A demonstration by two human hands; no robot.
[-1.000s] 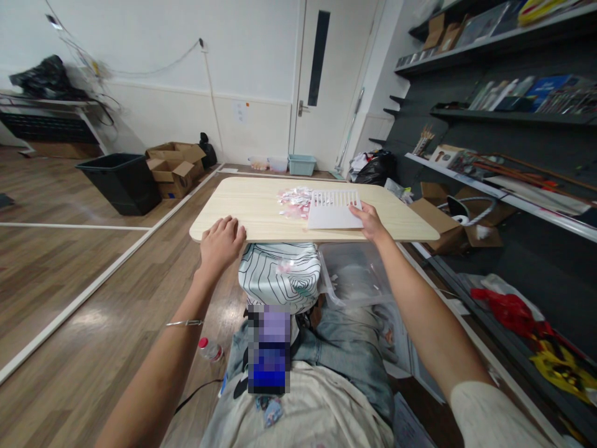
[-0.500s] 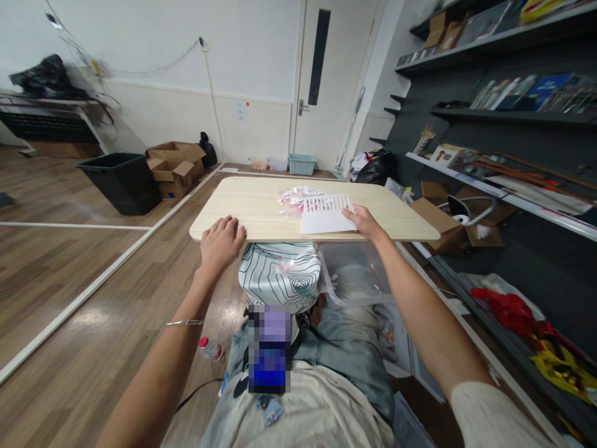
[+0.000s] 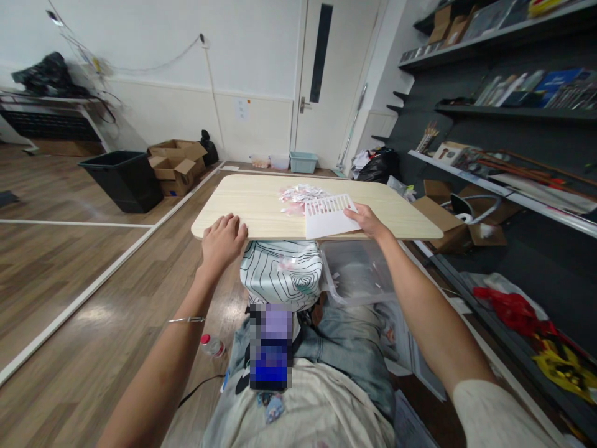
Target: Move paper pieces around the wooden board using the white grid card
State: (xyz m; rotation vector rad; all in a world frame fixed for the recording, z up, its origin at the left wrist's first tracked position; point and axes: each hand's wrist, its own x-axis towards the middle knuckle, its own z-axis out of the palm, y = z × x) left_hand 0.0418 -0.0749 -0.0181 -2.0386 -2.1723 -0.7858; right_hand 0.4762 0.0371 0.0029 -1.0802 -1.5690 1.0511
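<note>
At the pale, wood-grained tabletop (image 3: 261, 218), right hand (image 3: 359, 217) holds a flat, slotted white panel (image 3: 326, 225) — left hand (image 3: 224, 239) rests unclenched.

White panel (image 3: 328, 224): rectangular; narrow slots line its far part, near part is plain; the right grip (image 3: 366, 219) holds its right edge. 
Small white and pinkish pieces (image 3: 303, 194): loose pile, lies on the surface (image 3: 247, 208), partly behind the panel.

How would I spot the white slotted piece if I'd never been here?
Find the pale tabletop. By its near edge, the right hand holds the white slotted piece. Unlike the loose heap beyond it, this is one flat sheet, slotted along its far side.
</note>
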